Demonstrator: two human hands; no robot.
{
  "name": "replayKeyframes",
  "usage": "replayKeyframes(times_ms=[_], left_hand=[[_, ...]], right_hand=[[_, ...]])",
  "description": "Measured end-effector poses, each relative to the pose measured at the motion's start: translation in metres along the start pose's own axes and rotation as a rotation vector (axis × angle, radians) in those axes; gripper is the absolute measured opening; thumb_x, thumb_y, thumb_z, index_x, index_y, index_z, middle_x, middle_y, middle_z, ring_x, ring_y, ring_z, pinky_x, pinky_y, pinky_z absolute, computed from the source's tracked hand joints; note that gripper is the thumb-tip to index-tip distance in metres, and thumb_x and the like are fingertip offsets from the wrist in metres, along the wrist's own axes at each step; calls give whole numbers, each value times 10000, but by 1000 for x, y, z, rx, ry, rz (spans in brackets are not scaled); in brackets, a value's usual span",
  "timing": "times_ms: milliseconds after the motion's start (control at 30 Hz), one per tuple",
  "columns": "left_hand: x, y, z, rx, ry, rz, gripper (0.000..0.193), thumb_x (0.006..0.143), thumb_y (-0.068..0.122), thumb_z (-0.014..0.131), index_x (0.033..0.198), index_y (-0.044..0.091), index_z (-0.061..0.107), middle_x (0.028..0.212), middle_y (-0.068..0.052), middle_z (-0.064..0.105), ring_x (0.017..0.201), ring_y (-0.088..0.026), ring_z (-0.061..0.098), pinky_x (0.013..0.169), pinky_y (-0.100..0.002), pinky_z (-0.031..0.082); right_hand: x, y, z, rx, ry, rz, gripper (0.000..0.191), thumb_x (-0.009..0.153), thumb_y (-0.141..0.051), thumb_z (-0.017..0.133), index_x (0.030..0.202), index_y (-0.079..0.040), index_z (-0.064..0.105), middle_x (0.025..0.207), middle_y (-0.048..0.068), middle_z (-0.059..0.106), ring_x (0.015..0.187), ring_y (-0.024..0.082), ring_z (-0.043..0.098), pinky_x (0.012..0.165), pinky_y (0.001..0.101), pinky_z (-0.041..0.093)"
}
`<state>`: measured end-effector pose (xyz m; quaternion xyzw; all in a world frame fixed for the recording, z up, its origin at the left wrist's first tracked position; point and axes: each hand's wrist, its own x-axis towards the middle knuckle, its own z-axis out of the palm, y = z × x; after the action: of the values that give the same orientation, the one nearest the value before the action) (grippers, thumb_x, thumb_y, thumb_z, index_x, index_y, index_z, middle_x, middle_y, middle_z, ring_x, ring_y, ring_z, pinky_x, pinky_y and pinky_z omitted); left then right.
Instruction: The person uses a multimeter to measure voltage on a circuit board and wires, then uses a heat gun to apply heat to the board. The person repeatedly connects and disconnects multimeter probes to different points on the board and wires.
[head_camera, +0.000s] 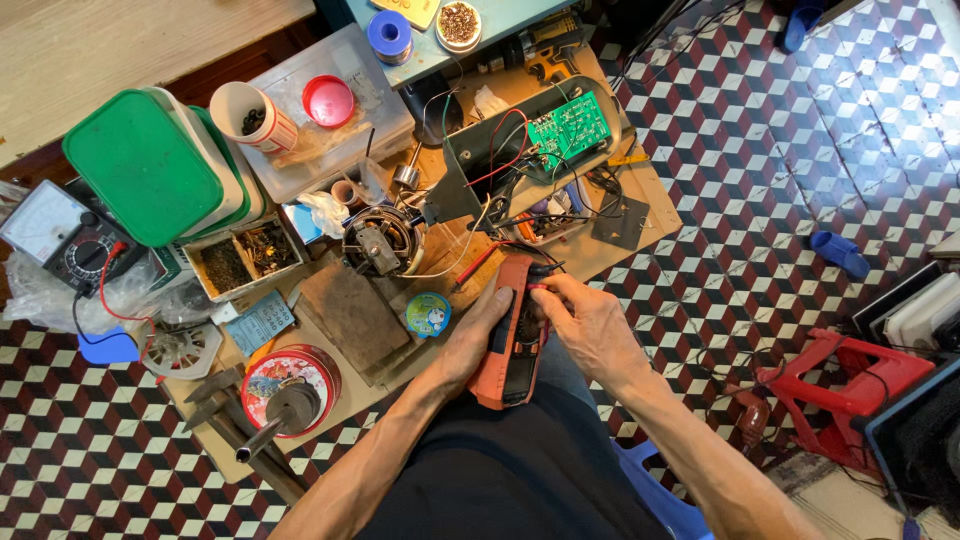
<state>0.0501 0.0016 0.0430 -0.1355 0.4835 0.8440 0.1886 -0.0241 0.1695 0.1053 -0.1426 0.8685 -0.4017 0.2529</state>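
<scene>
Both hands on the orange meter, above a crowded desk.

Our left hand (470, 340) wraps the orange meter (510, 335) from the side, gripping it over our lap at the desk's (600, 250) near edge; our right hand (590, 325) closes on its top, fingertips pinching where the red lead (478, 265) and a black one plug in. We judge the risk lies in those leads: they trail back into the tangle of wires by the green board (565, 128) and the motor (380, 240), so a tug could drag the board or pull a plug loose. The meter hangs clear of the desk, so a slack grip could drop it. The round tin (427, 313) sits just beside our left wrist, easy to knock.
</scene>
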Motion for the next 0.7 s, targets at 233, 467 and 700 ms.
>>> replayKeyframes(times_ms=[233,467,700], left_hand=[[1,-1,-1,-167,-31,-24,657,1062,501,423,1569,86,376,1225,-92,624,1014,-139,640,843,-289,558],[0,-2,-1,-82,-11,-68,642,1061,498,414,1552,85,410,1172,-70,653,953,-110,663,802,-259,575],[2,0,-1,-32,-32,-84,661,1047,499,421,1578,108,383,1159,-66,651,934,-101,651,796,-266,578]], right_hand=[[-9,-12,5,-131,238,-151,238,937,-184,697,1084,3,696,947,135,735,739,222,737,641,331,581],[-6,-2,-1,-423,219,-439,147,944,-111,705,1005,14,658,845,125,637,740,265,667,654,364,559],[-3,3,-19,-590,128,-680,170,956,-98,678,1049,31,621,789,106,577,636,214,616,535,326,530]])
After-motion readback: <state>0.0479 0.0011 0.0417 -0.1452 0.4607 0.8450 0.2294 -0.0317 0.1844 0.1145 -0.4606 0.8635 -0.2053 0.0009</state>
